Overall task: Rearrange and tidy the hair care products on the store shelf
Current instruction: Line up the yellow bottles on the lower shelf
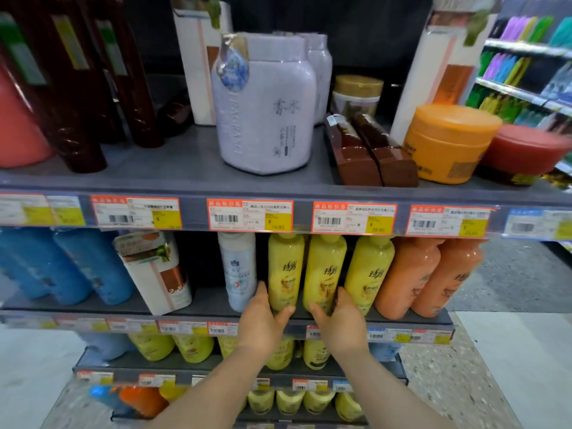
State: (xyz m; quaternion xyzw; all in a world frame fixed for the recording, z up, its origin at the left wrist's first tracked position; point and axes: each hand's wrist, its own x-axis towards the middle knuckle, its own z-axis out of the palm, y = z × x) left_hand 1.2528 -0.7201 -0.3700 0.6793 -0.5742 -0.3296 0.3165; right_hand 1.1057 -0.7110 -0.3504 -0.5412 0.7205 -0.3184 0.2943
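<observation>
Two yellow bottles stand side by side near the front edge of the middle shelf, and both hands are on them. The left hand cups the left yellow bottle low down, its fingers reaching up the bottle's left side and its thumb across the front near the base. The right hand does the same with the next yellow bottle, fingers curled round its right side and thumb on the front. A third yellow bottle stands just beside that one, with two orange bottles further right. A white bottle stands just left of the left hand, and beyond it a leaning white-and-copper pack and blue bottles. The shelf above carries a big lilac jar, brown tubes lying flat and an orange tub. The likely risk is knocking: the bottles are tall, close-packed and held only near their bases, so a quick pull or sideways shove could tip one into its neighbours or off the front edge. The left fingers also sit in the narrow gap by the white bottle and might nudge it over.
</observation>
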